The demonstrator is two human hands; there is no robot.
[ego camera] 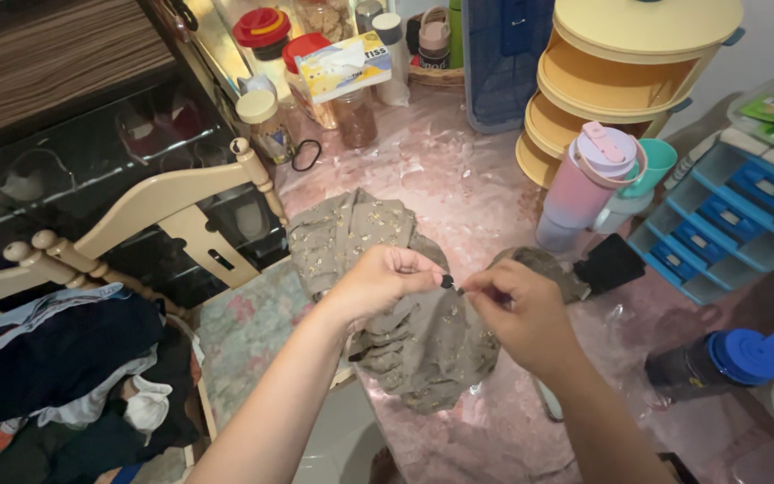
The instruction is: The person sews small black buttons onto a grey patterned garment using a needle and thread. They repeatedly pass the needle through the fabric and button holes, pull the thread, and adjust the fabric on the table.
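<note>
An olive-grey garment (pixel 378 260) with small pale flower prints lies crumpled on a pink marbled table (pixel 459 170). My left hand (pixel 382 282) pinches a fold of the garment and a small black button (pixel 447 280) between thumb and fingers. My right hand (pixel 517 309) is just to its right, fingertips pinched close to the button, apparently on something thin that is too small to make out. Both hands hover over the middle of the garment.
A pink tumbler with a lilac lid (pixel 584 179), a yellow tiered organiser (pixel 629 81) and a blue drawer unit (pixel 736 215) stand right. A blue-lidded bottle (pixel 727 358) lies near right. Jars and a tissue box (pixel 342 67) stand behind. A chair (pixel 172 206) with piled clothes (pixel 55 367) is left.
</note>
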